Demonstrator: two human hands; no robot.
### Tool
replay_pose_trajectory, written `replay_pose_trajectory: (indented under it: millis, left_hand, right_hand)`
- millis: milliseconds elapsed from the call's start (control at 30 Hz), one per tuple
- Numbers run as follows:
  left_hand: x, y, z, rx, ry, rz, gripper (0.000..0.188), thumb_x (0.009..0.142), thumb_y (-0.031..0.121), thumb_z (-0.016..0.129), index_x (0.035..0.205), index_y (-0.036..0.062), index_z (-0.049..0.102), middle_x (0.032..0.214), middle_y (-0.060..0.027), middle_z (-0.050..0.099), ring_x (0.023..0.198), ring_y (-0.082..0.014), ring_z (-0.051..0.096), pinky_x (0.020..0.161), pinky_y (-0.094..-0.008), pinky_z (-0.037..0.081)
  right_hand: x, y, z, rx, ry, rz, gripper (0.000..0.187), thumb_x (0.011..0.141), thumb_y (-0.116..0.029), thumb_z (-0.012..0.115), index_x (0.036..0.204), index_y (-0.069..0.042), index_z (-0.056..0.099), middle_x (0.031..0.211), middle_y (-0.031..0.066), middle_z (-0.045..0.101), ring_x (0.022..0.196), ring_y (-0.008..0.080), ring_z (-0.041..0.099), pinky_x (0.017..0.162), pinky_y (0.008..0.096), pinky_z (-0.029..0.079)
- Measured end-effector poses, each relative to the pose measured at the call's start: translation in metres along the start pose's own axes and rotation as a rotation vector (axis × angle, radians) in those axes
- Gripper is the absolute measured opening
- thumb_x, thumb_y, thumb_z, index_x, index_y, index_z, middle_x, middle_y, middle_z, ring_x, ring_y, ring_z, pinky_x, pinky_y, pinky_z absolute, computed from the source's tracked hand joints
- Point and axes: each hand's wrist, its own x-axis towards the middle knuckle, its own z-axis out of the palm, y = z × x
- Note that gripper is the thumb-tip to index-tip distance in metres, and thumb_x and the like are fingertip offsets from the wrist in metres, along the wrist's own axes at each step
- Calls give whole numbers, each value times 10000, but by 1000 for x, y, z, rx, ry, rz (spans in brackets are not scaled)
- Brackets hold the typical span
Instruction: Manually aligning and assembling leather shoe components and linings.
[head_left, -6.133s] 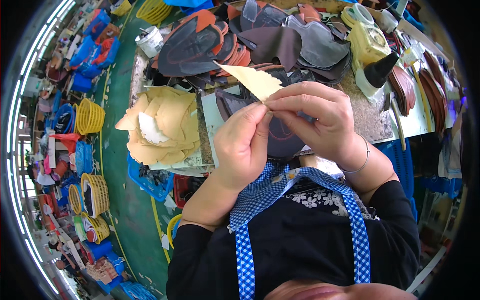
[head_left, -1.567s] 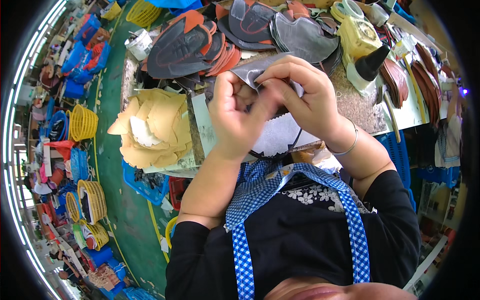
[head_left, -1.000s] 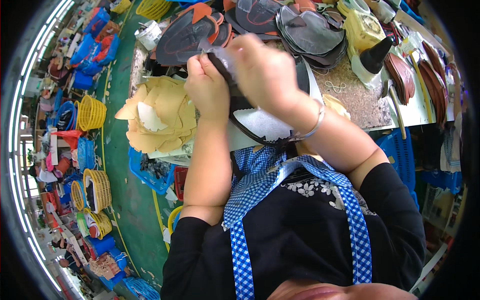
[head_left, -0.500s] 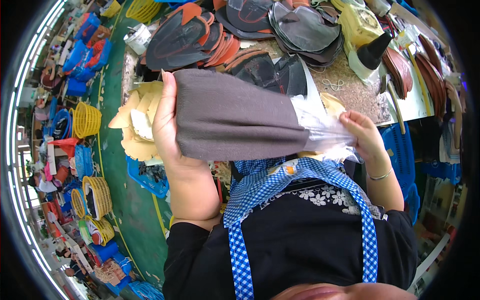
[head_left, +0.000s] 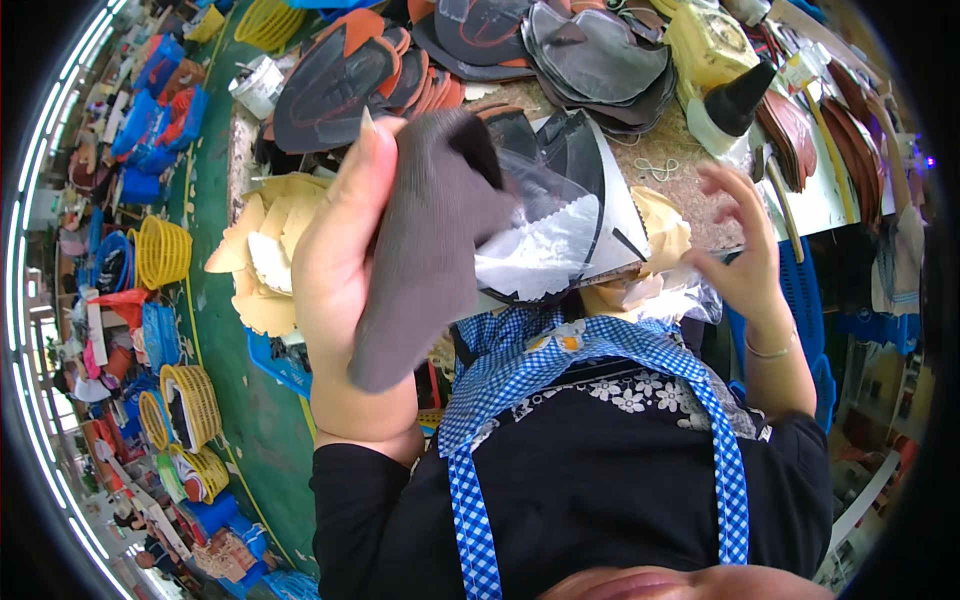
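Observation:
My left hand [head_left: 335, 250] is closed around a dark grey-brown ribbed fabric piece [head_left: 425, 240], raised above the near edge of the bench. The cloth is folded and tilted, with its lower end hanging over my wrist; my fingers behind it are hidden. A clear plastic sheet [head_left: 545, 250] with a jagged edge reaches out from the fabric's right side. Apart from it, to the right, my right hand [head_left: 745, 240] is open with its fingers spread and curved, holding nothing. Crumpled tan paper [head_left: 660, 225] and more clear film lie just left of that hand.
Stacks of dark shoe-shaped pieces [head_left: 335, 90] cover the far side of the bench [head_left: 690, 190]. A yellowish container [head_left: 710, 50] and a black-nozzled bottle [head_left: 735, 105] stand at far right. Cream scraps [head_left: 265, 255] lie left of my hand, and a blue basket [head_left: 275, 355] sits below them.
My right hand has let go of the fabric's plastic end and opened. The fabric, stretched flat between both hands before, now folds and droops from my left hand.

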Motion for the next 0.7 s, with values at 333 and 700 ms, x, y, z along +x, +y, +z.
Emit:
replay_pose_trajectory:
  millis: [333,700]
  left_hand:
    - [-29,2,-16,378,186,499,362,986,231,437,1276,18,475,1132,-146,604,983,-213,619,825,-334,531]
    - [-21,11,-49,-88,-65,171,404,985,382,402,1175,43,513,1021,-97,595,932,-218,602,851,-367,501]
  right_hand:
    - [27,-46,82,502,-690,-341,246,741,-154,763,875,6,633,762,140,616,713,301,606,659,362,484]
    - [-28,22,-45,-89,-1060,291,705,536,-186,850,1169,-22,587,1231,184,571,882,283,664,709,326,552]
